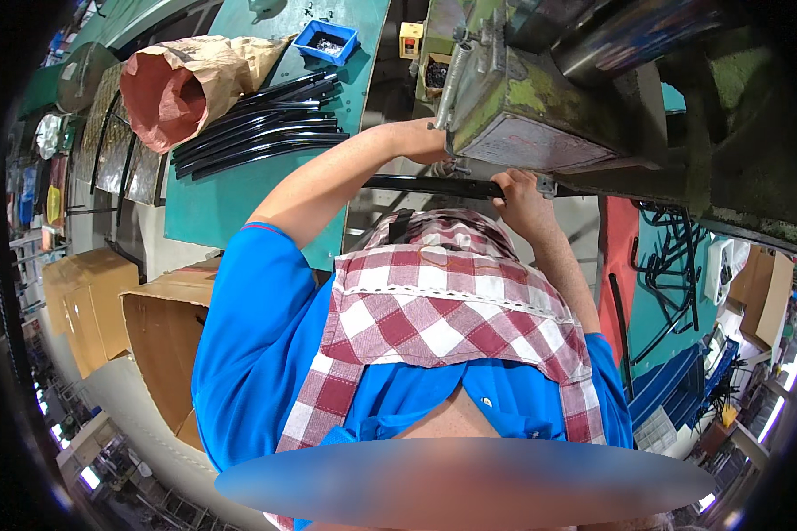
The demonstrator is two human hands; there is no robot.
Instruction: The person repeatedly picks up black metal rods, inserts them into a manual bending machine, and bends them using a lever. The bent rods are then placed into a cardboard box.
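Note:
My left hand (421,140) reaches beside the green-painted machine (531,133), near a metal spring (459,80); its fingers are hidden behind the machine's parts. Below the machine's block, my right hand (522,199) is closed on a long black tube (416,184), which lies horizontally across my front at a small metal fitting beside the fingers. On the green table at the upper left are several black curved tubes (257,133), a crumpled brown paper sack (155,93) and a blue bin (325,42) with small dark parts in it.
Cardboard boxes (88,310) stand at the lower left. To the right are a red surface (615,239) and a green surface heaped with bent black tubes (669,274), with more cardboard (757,292) beyond. A small yellow box (410,40) sits behind the machine's left side.

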